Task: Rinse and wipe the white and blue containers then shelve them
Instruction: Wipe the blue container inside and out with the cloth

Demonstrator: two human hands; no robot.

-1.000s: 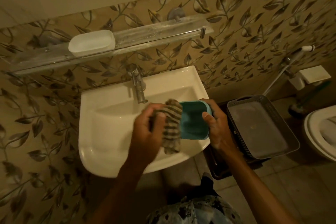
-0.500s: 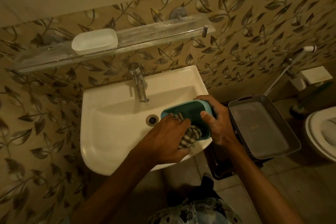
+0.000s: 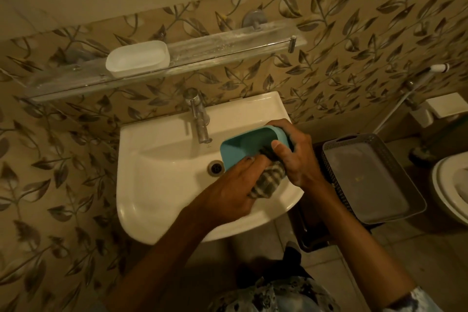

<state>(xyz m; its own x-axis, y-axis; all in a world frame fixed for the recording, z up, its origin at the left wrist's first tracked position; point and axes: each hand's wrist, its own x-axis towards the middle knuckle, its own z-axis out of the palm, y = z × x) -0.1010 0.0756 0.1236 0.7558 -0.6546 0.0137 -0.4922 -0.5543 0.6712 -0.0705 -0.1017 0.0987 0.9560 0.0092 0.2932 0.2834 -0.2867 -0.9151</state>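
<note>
Left hand (image 3: 228, 191) fingers and checked cloth (image 3: 268, 181) half-hidden inside blue container (image 3: 243, 145).

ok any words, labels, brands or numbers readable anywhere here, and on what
None can be read.
Blue container: no label or lettering shows.
White container on the shelf: plain.
Tap: a tiny mark on the sink just below the spout, too small to read.
Grey basket: no text.

You have a blue container (image 3: 249, 143) above the white sink (image 3: 162, 172). The cloth (image 3: 268, 181) at the sink has dark and light checks. Behind the sink, the shelf (image 3: 215, 48) has a white container (image 3: 138, 58), and the wall (image 3: 354, 33) is tan with grey leaves. Right of the sink sits a grey basket (image 3: 359, 143).
</note>
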